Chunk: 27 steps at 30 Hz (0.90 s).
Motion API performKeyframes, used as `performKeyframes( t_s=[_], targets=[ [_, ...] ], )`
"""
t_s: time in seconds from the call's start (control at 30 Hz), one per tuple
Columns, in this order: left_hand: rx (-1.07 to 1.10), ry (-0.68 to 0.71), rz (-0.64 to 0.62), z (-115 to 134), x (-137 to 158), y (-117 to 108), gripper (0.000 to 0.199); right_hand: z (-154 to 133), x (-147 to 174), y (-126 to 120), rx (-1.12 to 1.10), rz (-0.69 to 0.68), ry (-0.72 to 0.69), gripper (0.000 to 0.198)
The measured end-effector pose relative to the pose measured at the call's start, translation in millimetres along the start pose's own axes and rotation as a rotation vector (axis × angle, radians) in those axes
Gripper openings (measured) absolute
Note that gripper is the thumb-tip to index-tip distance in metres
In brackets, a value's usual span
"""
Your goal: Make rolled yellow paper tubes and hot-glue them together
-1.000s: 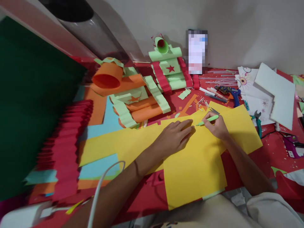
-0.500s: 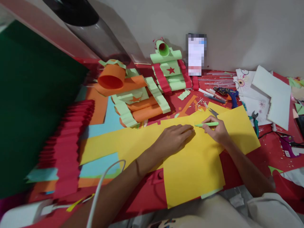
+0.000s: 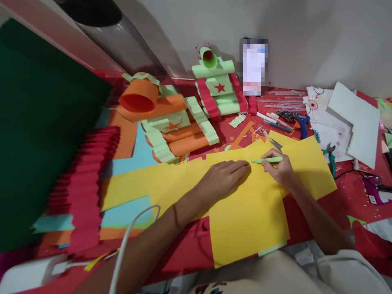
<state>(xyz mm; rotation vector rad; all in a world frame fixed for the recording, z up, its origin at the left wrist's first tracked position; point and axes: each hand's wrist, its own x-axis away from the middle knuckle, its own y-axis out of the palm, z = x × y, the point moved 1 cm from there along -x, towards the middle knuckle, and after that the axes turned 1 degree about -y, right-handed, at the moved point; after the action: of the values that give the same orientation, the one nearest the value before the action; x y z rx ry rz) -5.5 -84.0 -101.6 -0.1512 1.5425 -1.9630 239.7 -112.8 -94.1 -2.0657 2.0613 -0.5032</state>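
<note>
My left hand (image 3: 229, 175) lies flat on a large yellow paper sheet (image 3: 245, 224), fingers stretched to the right. In my right hand (image 3: 278, 169) is a light green pen (image 3: 271, 160), held between thumb and fingers. Its tip points left and meets the sheet, or nearly so, just beyond my left fingertips. More yellow paper (image 3: 312, 167) lies under and beside the sheet. Scissors (image 3: 276, 144) rest beyond my right hand, their blades showing; the handles are hidden.
Orange (image 3: 186, 139) and green (image 3: 219, 87) paper-roll figures stand at the back. A phone (image 3: 254, 67) leans on the wall. To the right are a glue gun (image 3: 297, 120), pliers (image 3: 330, 157) and white board (image 3: 355, 122). Pleated red paper (image 3: 85, 183) and a white cable (image 3: 128, 237) are left.
The view has shifted slightly. Both hands stay in nearly the same place on the yellow paper, and the pen is still in my right hand.
</note>
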Motion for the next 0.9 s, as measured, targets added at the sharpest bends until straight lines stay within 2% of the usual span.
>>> performKeyframes(
  t_s=[0.17,0.53,0.9],
  targets=[
    [-0.038,-0.013,0.033,4.1,-4.1,-4.7,0.03,-1.0,-0.3,0.4,-0.001,-0.032,-0.022,0.015],
    [-0.063,-0.023,0.001,3.6,-3.5,-5.4,0.033,-4.1,1.3,-1.0,0.026,-0.044,-0.007,0.013],
    [-0.022,-0.074,-0.031,6.2,-2.8,-4.2,0.027,-9.9,3.4,-1.4,0.034,-0.086,0.014,0.013]
  ],
)
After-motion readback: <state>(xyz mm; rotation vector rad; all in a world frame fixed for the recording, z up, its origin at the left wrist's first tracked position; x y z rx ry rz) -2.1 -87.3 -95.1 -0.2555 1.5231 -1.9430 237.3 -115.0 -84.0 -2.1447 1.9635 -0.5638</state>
